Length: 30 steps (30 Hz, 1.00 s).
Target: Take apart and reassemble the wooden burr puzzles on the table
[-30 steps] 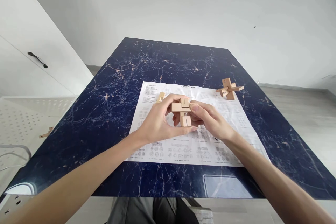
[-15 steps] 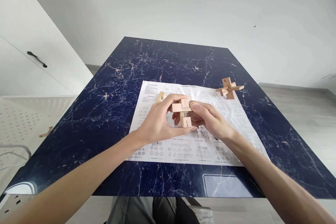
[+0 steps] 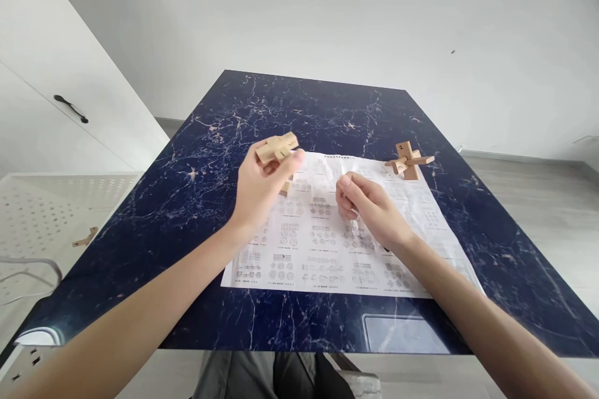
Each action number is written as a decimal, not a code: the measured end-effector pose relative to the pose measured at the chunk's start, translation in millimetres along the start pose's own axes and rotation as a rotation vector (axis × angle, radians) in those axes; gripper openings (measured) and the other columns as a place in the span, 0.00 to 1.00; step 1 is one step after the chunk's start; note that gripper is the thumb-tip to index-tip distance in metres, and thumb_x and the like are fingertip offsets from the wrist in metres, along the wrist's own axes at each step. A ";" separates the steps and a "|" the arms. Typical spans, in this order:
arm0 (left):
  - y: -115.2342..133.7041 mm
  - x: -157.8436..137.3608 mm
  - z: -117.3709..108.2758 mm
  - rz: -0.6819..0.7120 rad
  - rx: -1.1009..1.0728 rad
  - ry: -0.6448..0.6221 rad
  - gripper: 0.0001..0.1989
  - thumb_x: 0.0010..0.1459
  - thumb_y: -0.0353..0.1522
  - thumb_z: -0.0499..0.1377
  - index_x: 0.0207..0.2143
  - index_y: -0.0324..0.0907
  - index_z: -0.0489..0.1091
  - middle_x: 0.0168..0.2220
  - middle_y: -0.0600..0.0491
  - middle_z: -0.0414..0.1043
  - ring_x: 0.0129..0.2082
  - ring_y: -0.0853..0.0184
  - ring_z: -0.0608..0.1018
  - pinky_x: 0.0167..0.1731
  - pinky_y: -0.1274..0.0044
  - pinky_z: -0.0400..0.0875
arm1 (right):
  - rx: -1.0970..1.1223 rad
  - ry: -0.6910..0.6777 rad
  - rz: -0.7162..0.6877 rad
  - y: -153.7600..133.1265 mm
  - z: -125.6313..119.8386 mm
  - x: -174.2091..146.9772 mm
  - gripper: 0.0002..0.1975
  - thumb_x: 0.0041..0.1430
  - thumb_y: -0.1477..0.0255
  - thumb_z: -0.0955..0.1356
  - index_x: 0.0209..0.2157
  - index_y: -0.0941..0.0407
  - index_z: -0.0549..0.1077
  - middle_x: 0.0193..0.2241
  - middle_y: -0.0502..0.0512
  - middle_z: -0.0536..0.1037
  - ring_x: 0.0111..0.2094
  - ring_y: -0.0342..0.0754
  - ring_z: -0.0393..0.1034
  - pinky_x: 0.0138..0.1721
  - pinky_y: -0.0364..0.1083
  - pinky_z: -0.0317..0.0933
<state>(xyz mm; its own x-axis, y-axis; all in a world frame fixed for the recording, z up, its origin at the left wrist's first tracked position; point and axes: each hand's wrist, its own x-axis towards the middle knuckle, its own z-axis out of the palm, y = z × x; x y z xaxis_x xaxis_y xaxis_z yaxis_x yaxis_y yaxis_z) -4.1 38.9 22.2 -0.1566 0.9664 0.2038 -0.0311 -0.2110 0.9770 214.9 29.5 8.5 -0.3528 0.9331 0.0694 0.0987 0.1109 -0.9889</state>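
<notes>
My left hand (image 3: 256,184) is raised over the left part of the paper sheet, its fingers closed round a pale wooden interlocking puzzle (image 3: 276,148). The crossed bars of this puzzle stick out above the fingers, slightly blurred. My right hand (image 3: 367,204) is over the middle of the printed sheet (image 3: 322,262), thumb pressed against the curled fingers, and no wood shows in it. Just below my left hand, a small wooden piece (image 3: 284,189) lies on the paper, partly hidden by the hand.
A second crossed wooden puzzle (image 3: 408,161), marked with numbers, stands at the sheet's upper right corner. The dark blue marbled table (image 3: 299,106) lies under everything. At the left are a white perforated surface (image 3: 56,206) with a wooden piece (image 3: 85,237), and a white cabinet (image 3: 60,56).
My left hand has moved left and up with the wooden puzzle, turning it. My right hand has let go of the puzzle and stays near the same spot, fingers curled.
</notes>
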 end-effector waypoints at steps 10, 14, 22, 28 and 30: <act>-2.5 3.3 1.9 -0.204 -0.126 -0.158 0.16 0.58 0.45 0.71 0.35 0.44 0.76 0.32 0.54 0.72 0.37 0.65 0.77 0.46 0.69 0.75 | -0.575 0.078 -0.205 12.3 12.3 -0.1 0.13 0.68 0.64 0.71 0.50 0.52 0.71 0.49 0.60 0.77 0.43 0.53 0.76 0.42 0.53 0.73; -3.1 -0.2 3.7 -0.238 -0.152 -0.336 0.16 0.60 0.45 0.70 0.34 0.43 0.76 0.34 0.53 0.73 0.40 0.64 0.78 0.50 0.67 0.76 | -0.646 0.045 -0.232 15.2 12.6 -1.3 0.26 0.66 0.60 0.73 0.62 0.51 0.67 0.62 0.65 0.70 0.57 0.61 0.73 0.53 0.60 0.74; -4.4 -2.8 2.7 -0.187 0.023 -0.248 0.25 0.57 0.44 0.73 0.53 0.44 0.74 0.53 0.46 0.78 0.52 0.57 0.80 0.53 0.66 0.75 | -0.735 0.077 -0.275 23.6 10.5 3.7 0.15 0.68 0.61 0.72 0.52 0.52 0.76 0.53 0.63 0.78 0.55 0.63 0.74 0.55 0.64 0.71; -2.9 -3.3 3.1 -0.141 0.062 -0.206 0.26 0.58 0.43 0.73 0.55 0.45 0.73 0.56 0.47 0.78 0.55 0.56 0.79 0.55 0.65 0.75 | -0.623 0.115 -0.216 19.8 10.4 6.1 0.08 0.67 0.64 0.72 0.42 0.53 0.79 0.46 0.61 0.80 0.46 0.58 0.76 0.48 0.58 0.71; -2.6 -4.4 2.7 -0.135 0.053 -0.207 0.26 0.57 0.42 0.74 0.55 0.46 0.72 0.55 0.47 0.78 0.55 0.55 0.80 0.55 0.65 0.76 | -0.465 0.136 -0.112 14.4 7.4 6.2 0.11 0.65 0.60 0.73 0.41 0.52 0.80 0.54 0.61 0.78 0.45 0.56 0.77 0.47 0.58 0.71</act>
<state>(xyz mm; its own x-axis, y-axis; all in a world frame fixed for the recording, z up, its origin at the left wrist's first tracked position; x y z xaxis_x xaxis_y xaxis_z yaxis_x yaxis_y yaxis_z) -0.7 35.6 18.9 0.0509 0.9959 0.0742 0.0149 -0.0750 0.9971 207.3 34.3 -6.2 -0.2638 0.9395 0.2185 0.4829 0.3248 -0.8132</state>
